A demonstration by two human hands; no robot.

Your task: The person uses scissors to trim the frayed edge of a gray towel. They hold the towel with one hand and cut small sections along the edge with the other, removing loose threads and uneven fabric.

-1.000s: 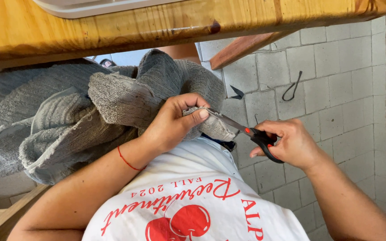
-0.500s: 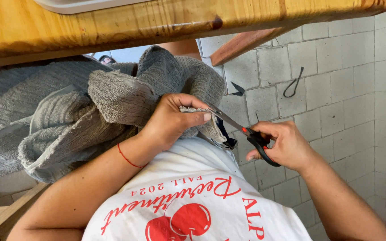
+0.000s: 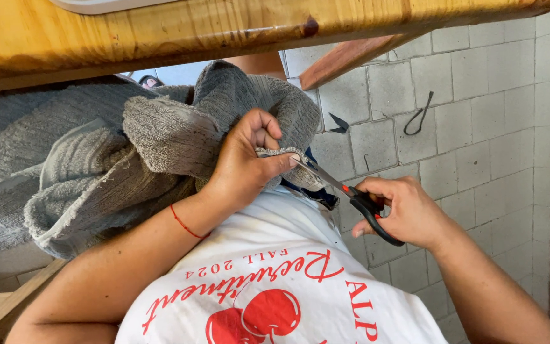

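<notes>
Our left hand (image 3: pixel 246 169) pinched the grey towel's (image 3: pixel 128 165) edge; our right hand (image 3: pixel 402 213) gripped the scissors (image 3: pixel 345 194), blades angled toward that pinch.

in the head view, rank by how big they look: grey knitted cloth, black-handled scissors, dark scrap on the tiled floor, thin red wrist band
1. grey knitted cloth
2. black-handled scissors
3. thin red wrist band and dark scrap: look alike; the floor scrap lies farther away, so unsure
</notes>
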